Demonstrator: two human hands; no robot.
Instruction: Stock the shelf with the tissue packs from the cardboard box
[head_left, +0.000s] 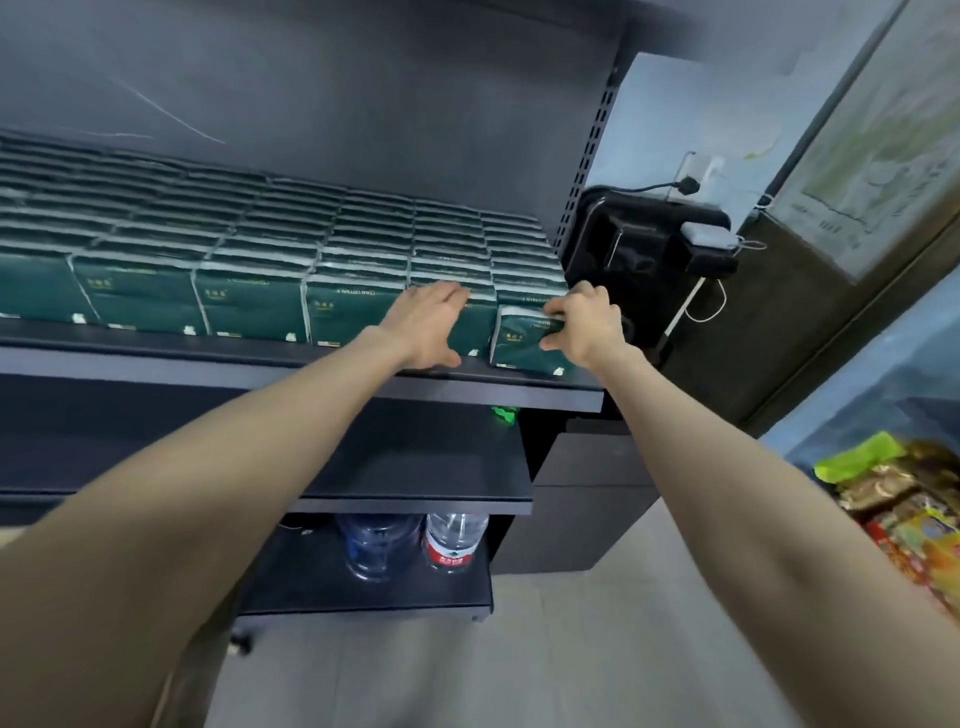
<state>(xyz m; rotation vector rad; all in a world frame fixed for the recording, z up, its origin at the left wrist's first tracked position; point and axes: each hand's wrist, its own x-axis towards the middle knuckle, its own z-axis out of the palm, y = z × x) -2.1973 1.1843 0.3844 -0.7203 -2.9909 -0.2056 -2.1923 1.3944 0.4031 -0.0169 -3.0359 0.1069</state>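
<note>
Pinches the green tissue pack (524, 349) with the right hand (583, 325) at the shelf's (311, 371) right end, to push it in. Presses the spread left hand (431, 325) on neighbour packs (353, 312), to stop tipping.

Right hand (582, 325) pinches tissue pack (519, 345) on shelf (260, 364); left hand (431, 325) flat against neighbouring pack (479, 330)

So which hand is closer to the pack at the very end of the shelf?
Right. The right hand pinches the end pack from its right side. The left hand lies flat on the next pack, just left of it.
</note>
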